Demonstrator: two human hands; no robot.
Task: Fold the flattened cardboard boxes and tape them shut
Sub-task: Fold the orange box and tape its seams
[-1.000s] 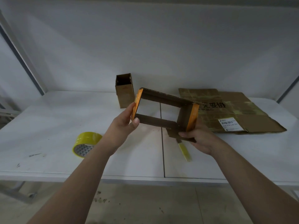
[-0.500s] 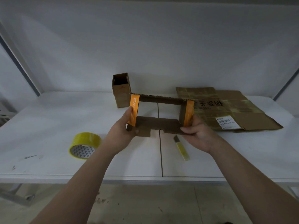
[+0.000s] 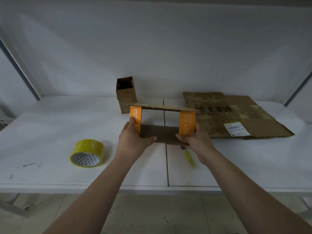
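I hold a small brown cardboard box [image 3: 160,135] with orange side panels, opened into a rectangular tube above the white table. Its open ends face me and the wall, so I see through it. My left hand [image 3: 133,139] grips its left orange side and lower edge. My right hand [image 3: 194,138] grips the right orange side and lower edge. A roll of yellow tape [image 3: 87,153] lies on the table to the left. A large flattened cardboard box [image 3: 236,115] with a shipping label lies at the right rear.
A small upright open brown box [image 3: 126,96] stands near the back wall. A yellow utility knife [image 3: 189,156] lies on the table below my right hand. The white table [image 3: 50,119] has a centre seam, and its front edge runs close to me.
The box has been squared up from a tilted, skewed shape into a level rectangle. Both hands have shifted lower onto its bottom edge.
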